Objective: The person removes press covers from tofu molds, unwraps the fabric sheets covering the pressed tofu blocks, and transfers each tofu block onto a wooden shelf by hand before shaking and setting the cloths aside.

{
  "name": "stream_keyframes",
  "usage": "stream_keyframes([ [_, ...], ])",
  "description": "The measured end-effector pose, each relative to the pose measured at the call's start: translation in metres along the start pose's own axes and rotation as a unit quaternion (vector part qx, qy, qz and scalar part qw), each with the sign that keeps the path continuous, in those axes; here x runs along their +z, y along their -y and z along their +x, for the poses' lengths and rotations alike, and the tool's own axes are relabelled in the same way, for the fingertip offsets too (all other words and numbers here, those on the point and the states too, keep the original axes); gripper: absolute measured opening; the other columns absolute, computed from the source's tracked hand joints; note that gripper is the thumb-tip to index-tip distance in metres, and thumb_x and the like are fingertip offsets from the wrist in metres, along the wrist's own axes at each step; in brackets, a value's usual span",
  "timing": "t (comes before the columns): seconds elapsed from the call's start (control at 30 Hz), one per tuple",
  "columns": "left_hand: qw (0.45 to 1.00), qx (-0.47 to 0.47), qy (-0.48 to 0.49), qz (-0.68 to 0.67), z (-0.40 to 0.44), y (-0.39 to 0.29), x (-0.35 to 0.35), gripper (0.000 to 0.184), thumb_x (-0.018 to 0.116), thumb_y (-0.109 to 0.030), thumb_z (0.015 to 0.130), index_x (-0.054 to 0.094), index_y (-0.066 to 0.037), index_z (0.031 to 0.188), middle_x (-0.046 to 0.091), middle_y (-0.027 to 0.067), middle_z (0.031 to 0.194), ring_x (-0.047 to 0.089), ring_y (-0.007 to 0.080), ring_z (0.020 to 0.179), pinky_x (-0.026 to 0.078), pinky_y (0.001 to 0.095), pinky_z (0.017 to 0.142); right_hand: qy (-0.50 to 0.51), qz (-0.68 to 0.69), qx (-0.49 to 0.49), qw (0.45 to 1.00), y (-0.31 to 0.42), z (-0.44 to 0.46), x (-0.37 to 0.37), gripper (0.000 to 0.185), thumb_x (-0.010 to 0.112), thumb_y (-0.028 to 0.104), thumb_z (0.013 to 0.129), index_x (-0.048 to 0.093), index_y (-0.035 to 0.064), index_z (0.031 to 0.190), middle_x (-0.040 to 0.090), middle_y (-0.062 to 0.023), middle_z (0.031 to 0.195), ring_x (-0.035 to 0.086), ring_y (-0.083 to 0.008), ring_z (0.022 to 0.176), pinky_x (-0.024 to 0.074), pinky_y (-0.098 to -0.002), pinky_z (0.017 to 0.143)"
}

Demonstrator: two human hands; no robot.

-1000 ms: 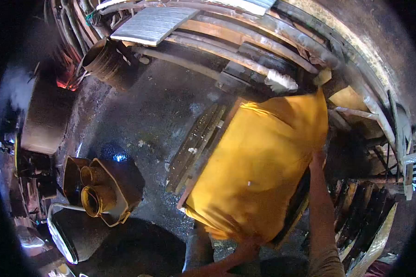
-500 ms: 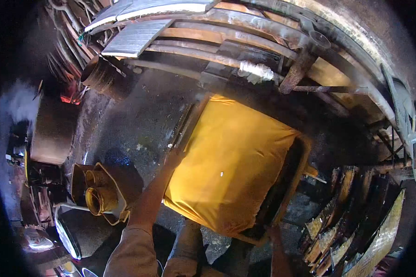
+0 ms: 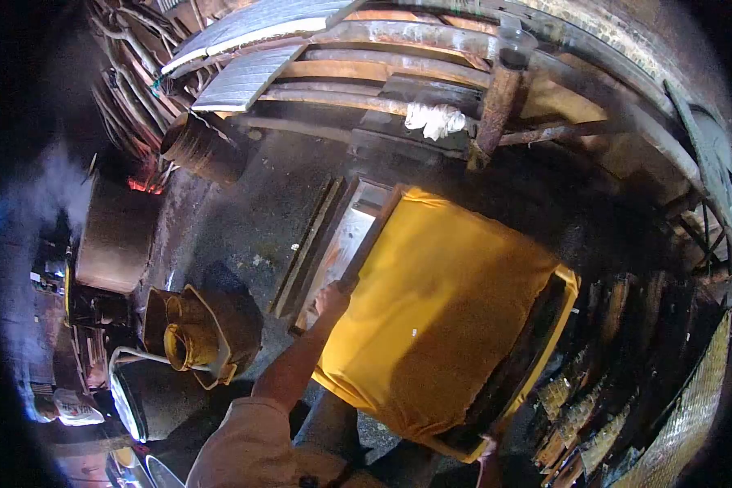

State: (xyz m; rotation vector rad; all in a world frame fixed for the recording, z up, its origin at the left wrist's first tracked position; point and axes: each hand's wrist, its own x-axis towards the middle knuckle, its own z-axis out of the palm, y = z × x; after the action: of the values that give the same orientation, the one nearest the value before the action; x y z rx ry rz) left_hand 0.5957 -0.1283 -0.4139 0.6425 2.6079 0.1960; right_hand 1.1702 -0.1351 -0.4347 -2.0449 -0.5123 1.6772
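A yellow cloth point(image 3: 439, 301) lies over a rectangular wooden frame point(image 3: 563, 294), whose right side shows bare. My left hand point(image 3: 332, 299) is closed on the frame's left edge. At the lower right corner my right hand point(image 3: 488, 447) grips the frame, its fingers partly hidden. Under the raised left edge a pale flat surface point(image 3: 339, 248) with a dark wooden border shows. A small white bit point(image 3: 415, 332) sits on the cloth.
Yellow-stained metal containers point(image 3: 193, 346) stand at the left, near a dark bin point(image 3: 161, 398). A rusty drum point(image 3: 199, 146) and a glowing fire point(image 3: 145, 185) are at the upper left. Corrugated sheets point(image 3: 610, 390) lean at the right. A white cloth point(image 3: 435, 120) hangs on a rail.
The cloth's far right corner has come down and lies flat. My left hand is now on the left edge, and the frame has shifted right, baring the pale surface.
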Motion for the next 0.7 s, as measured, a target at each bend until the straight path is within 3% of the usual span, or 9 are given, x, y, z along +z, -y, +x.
stream_keyframes([
  [0.1,0.998,-0.038,0.041,0.001,-0.023,-0.035,-0.014,0.061,0.051,-0.050,0.080,0.051,-0.001,0.116,0.053,0.0213,0.117,0.049,0.0397,0.109,0.038,0.0491,0.092,0.002,0.016,-0.003,1.000,-0.008,-0.003,-0.023,0.037,0.049,0.022,0.089,0.042,0.0025,0.120,0.054,-0.0184,0.107,0.056,-0.0278,0.094,0.0476,-0.0360,0.073],
  [0.17,0.991,0.076,-0.100,0.047,-0.045,-0.054,0.003,0.075,0.047,-0.046,0.084,0.015,-0.008,0.139,0.011,0.0164,0.145,0.009,0.0405,0.132,0.009,0.0594,0.102,0.016,0.028,-0.003,0.999,-0.015,-0.001,-0.029,0.036,0.049,0.023,0.089,0.043,0.0023,0.118,0.054,-0.0184,0.106,0.057,-0.0278,0.093,0.0475,-0.0358,0.073],
  [0.23,0.949,0.211,-0.198,0.128,-0.091,-0.093,0.034,0.073,0.049,-0.048,0.081,0.021,-0.013,0.138,0.013,0.0144,0.145,0.014,0.0400,0.131,0.009,0.0644,0.099,0.021,0.035,-0.004,0.999,-0.020,-0.005,-0.039,0.036,0.049,0.024,0.089,0.044,0.0021,0.117,0.055,-0.0184,0.105,0.057,-0.0278,0.093,0.0473,-0.0356,0.072],
  [0.3,0.900,0.330,-0.134,0.252,-0.154,-0.121,0.083,0.074,0.048,-0.051,0.080,0.021,-0.015,0.139,0.012,0.0148,0.145,0.011,0.0393,0.131,0.005,0.0671,0.097,0.021,0.038,-0.011,0.999,-0.019,-0.008,-0.049,0.035,0.049,0.024,0.089,0.045,0.0018,0.115,0.055,-0.0184,0.104,0.057,-0.0279,0.092,0.0472,-0.0354,0.071],
  [0.33,0.923,0.359,-0.066,0.120,-0.197,-0.141,0.093,0.077,0.049,-0.051,0.079,0.019,-0.015,0.139,0.012,0.0150,0.145,0.010,0.0416,0.131,0.006,0.0679,0.096,0.022,0.035,-0.014,0.999,-0.016,-0.005,-0.056,0.035,0.049,0.025,0.089,0.045,0.0017,0.115,0.055,-0.0184,0.104,0.057,-0.0279,0.092,0.0471,-0.0353,0.071],
  [0.4,0.900,0.431,0.043,0.059,-0.275,-0.167,0.106,0.080,0.051,-0.052,0.078,0.017,-0.013,0.140,0.011,0.0161,0.145,0.007,0.0418,0.131,0.004,0.0691,0.095,0.028,0.032,-0.022,0.999,-0.009,-0.001,-0.066,0.035,0.049,0.026,0.089,0.046,0.0015,0.113,0.056,-0.0185,0.103,0.057,-0.0279,0.091,0.0470,-0.0351,0.070],
  [0.43,0.864,0.479,0.081,0.129,-0.300,-0.172,0.113,0.081,0.050,-0.054,0.077,0.018,-0.013,0.139,0.010,0.0169,0.145,0.006,0.0397,0.133,0.002,0.0695,0.095,0.031,0.030,-0.025,0.999,-0.007,0.001,-0.069,0.034,0.049,0.026,0.089,0.047,0.0013,0.113,0.056,-0.0185,0.102,0.057,-0.0279,0.091,0.0469,-0.0350,0.070],
  [0.53,0.886,0.445,0.124,-0.038,-0.334,-0.180,0.117,0.085,0.053,-0.054,0.075,0.017,-0.012,0.140,0.009,0.0165,0.145,0.004,0.0395,0.133,0.001,0.0692,0.095,0.039,0.026,-0.031,0.998,-0.003,0.008,-0.068,0.034,0.049,0.027,0.089,0.049,0.0010,0.111,0.057,-0.0185,0.101,0.058,-0.0279,0.090,0.0467,-0.0347,0.069],
  [0.7,0.884,0.448,0.121,0.051,-0.341,-0.167,0.104,0.090,0.058,-0.052,0.072,0.013,-0.015,0.141,0.005,0.0135,0.146,0.004,0.0401,0.133,0.002,0.0678,0.097,0.043,0.023,-0.031,0.998,-0.003,-0.009,-0.066,0.034,0.050,0.029,0.089,0.051,0.0004,0.107,0.058,-0.0185,0.099,0.058,-0.0280,0.088,0.0464,-0.0342,0.067],
])
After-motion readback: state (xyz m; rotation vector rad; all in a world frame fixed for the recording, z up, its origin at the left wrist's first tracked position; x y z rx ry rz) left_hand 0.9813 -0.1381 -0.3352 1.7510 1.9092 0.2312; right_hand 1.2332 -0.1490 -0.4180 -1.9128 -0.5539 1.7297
